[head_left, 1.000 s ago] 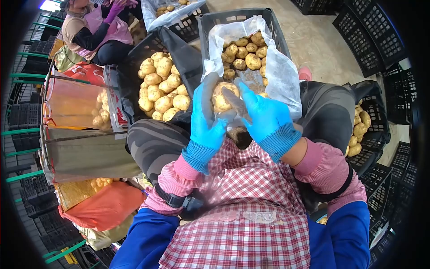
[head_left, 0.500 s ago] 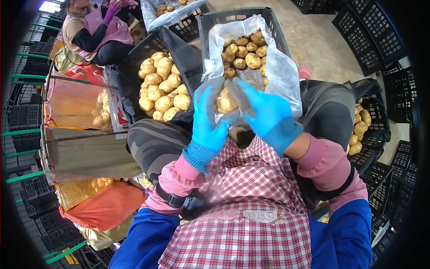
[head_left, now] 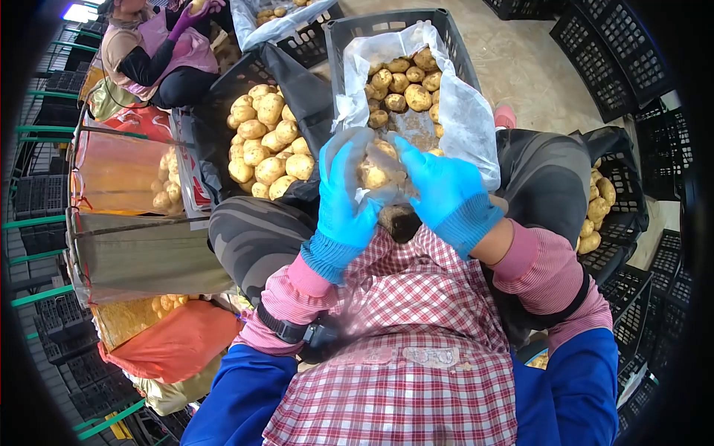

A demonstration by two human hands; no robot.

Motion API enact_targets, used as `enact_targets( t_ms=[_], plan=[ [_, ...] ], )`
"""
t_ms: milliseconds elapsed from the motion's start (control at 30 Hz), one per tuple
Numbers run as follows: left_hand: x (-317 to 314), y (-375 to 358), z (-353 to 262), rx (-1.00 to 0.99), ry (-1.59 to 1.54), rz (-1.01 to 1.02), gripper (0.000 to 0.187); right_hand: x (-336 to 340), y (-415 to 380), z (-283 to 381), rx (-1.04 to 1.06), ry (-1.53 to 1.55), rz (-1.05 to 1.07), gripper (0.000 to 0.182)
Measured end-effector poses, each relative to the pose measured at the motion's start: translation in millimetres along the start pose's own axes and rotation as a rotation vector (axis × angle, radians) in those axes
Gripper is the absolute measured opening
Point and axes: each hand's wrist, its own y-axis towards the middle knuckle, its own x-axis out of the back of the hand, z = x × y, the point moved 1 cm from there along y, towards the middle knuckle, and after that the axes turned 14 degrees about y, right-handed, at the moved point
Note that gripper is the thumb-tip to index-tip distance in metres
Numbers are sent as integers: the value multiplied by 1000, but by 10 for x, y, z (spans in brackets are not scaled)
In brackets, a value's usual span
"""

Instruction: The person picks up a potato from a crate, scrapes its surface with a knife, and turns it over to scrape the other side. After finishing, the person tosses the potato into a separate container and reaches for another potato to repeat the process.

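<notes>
On my head feed: one potato (head_left: 374,177), yellow-brown, partly hidden by fingers, held up in front of the lap by the near end of the white-lined crate. Left hand (head_left: 343,186), blue glove with grey fingers, is curled around its left side, gripping it. Right hand (head_left: 445,184), same glove, has grey fingers bent over the right side; blurred, so I can't tell if it grips or just presses.

Just beyond the hands: black crate (head_left: 387,22) with white liner (head_left: 470,119), small potatoes (head_left: 413,89) bunched at its far end. Left of that, black liner (head_left: 301,85) beside a heap of larger, paler potatoes (head_left: 269,141). More potatoes (head_left: 599,212) sit in a crate past the right knee.

Checked apron (head_left: 401,372) covers the lap. Upper left, I see a co-worker (head_left: 160,56) seated, purple gloves (head_left: 182,24) raised around a pale round item (head_left: 198,7). Black crates (head_left: 610,59) stand at upper right, red-orange cloth (head_left: 178,342) lower left.
</notes>
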Motion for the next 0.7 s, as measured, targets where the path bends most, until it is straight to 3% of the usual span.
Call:
enact_targets(
  t_ms=[100,233,300,367,600,700],
  plan=[
    [38,21,-13,-11,37,29,67,12,73,-123,-25,38,-76,64],
    [-4,15,23,-34,46,24,70,5,25,-41,-13,24,20,66],
    [-12,-37,26,252,-266,105,68,14,31,-49,15,51,17,65],
    [-57,-35,-2,389,-553,113,68,43,100,-68,-72,73,-16,63],
    [-62,-77,22,468,-587,132,70,-123,-4,-28,-62,20,-12,60],
    [-42,-51,7,465,-636,109,71,1,23,-85,33,127,-43,62]
  ],
)
